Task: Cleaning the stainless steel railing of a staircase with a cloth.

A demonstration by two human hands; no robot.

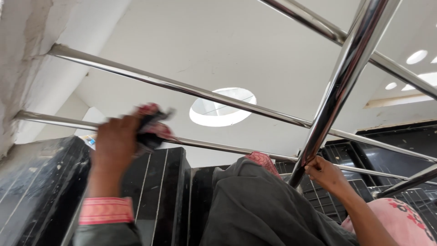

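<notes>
Two hands at a stainless steel stair railing, viewed from below against a white ceiling.

Left hand: raised to the lower horizontal rail, near its wall end; fingers closed around a crumpled cloth, pressing it against the rail. The grip appears to bunch the cloth into a pad that meets the tube. Pink patterned cuff at the wrist.

Right hand: fingers wrapped around the base of the upright post, seemingly as a brace for the body.

Cloth: dark fabric with red or pink patches, wadded, blurred by motion; finer pattern not readable.

Railing: polished tubes, highly reflective; upper rail runs diagonally from the rough white wall to the post.

Surroundings: black glossy stair slabs below; dark grey garment in the foreground; round ceiling opening behind the rails.
</notes>
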